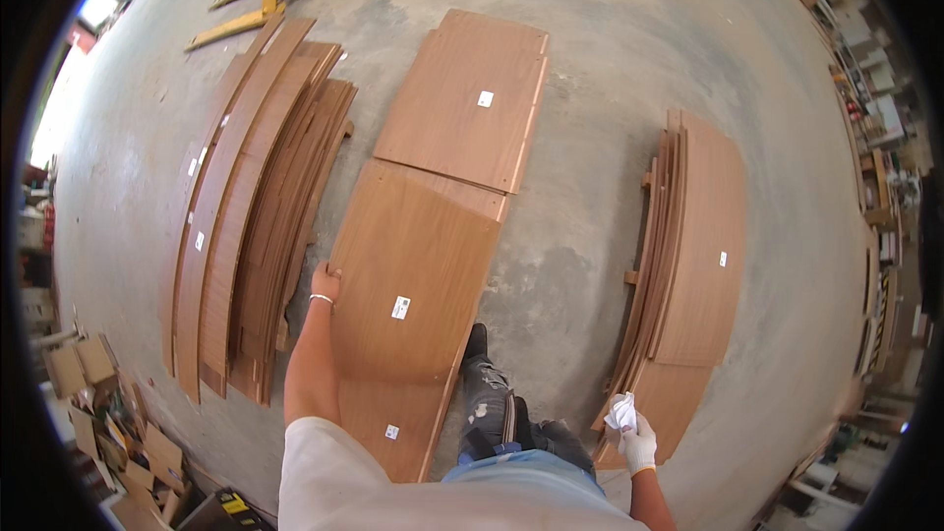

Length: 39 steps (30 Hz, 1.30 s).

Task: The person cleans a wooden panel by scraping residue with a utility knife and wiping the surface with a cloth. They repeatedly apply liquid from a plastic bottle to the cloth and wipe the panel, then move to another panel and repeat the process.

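Observation:
My bare left hand (325, 282), with a white band at its wrist, is closed on the left edge of a brown wooden panel (423, 236). This panel bears a white label near its middle and lies in the centre row. My right hand (640, 444) wears a white glove and is closed around a crumpled white wad (621, 412); whether it is cloth or paper cannot be made out. That hand is low at the right, over the near end of the right-hand panel stack. Beyond the panel under my left hand lies another labelled wooden panel (462, 103).
Long narrow boards (236, 206) are stacked on the left, and a second stack of panels (700, 246) stands on the right. A yellow pallet jack (267, 0) is at the far left. Cardboard scraps (128, 442) lie near left. Shelves and goods line the right side.

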Tool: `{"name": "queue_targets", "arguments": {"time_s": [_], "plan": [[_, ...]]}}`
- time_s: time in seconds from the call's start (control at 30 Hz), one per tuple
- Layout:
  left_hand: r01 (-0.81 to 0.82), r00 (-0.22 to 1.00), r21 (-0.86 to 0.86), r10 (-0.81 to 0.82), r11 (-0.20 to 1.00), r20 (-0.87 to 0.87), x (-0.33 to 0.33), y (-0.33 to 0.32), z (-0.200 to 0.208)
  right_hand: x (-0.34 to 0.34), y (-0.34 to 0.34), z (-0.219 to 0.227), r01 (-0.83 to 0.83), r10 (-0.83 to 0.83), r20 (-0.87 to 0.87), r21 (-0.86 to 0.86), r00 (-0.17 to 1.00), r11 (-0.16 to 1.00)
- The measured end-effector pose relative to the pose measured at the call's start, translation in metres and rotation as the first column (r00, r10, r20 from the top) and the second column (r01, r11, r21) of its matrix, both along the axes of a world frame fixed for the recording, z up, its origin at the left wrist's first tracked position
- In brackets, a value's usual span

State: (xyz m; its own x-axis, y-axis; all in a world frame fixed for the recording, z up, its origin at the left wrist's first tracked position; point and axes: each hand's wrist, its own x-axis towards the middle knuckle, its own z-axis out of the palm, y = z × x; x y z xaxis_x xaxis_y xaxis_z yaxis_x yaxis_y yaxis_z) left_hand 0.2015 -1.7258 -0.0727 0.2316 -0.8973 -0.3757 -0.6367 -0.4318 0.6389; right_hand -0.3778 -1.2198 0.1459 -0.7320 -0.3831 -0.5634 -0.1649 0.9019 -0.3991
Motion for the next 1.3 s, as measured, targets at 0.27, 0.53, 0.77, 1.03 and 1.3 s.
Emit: {"name": "queue_targets", "arguments": {"time_s": [0.27, 0.53, 0.77, 1.03, 1.3], "plan": [[0.041, 0.988, 0.454, -0.104, 0.890, 0.114, 0.034, 0.143, -0.156, 0.019, -0.112, 0.013, -0.150, 0.144, 0.081, 0.080, 0.986, 0.985], [-0.727, 0.674, 0.464, 0.657, 0.507, 0.338, 0.018, 0.220, -0.201, 0.027, -0.105, -0.011, -0.402, 0.353, 0.221, 0.249, 0.909, 0.881], [-0.812, 0.543, 0.248, 0.531, 0.528, 0.650, -0.011, 0.223, -0.201, 0.042, -0.121, -0.009, -0.376, 0.299, 0.305, 0.238, 0.904, 0.895], [-0.730, 0.658, 0.261, 0.545, 0.632, 0.519, -0.088, 0.171, -0.177, 0.049, -0.147, -0.008, -0.448, 0.374, 0.311, 0.218, 0.874, 0.867], [-0.748, 0.663, 0.370, 0.649, 0.551, 0.374, -0.112, 0.145, -0.172, 0.038, -0.132, -0.007, -0.388, 0.340, 0.250, 0.176, 0.907, 0.905]]}}
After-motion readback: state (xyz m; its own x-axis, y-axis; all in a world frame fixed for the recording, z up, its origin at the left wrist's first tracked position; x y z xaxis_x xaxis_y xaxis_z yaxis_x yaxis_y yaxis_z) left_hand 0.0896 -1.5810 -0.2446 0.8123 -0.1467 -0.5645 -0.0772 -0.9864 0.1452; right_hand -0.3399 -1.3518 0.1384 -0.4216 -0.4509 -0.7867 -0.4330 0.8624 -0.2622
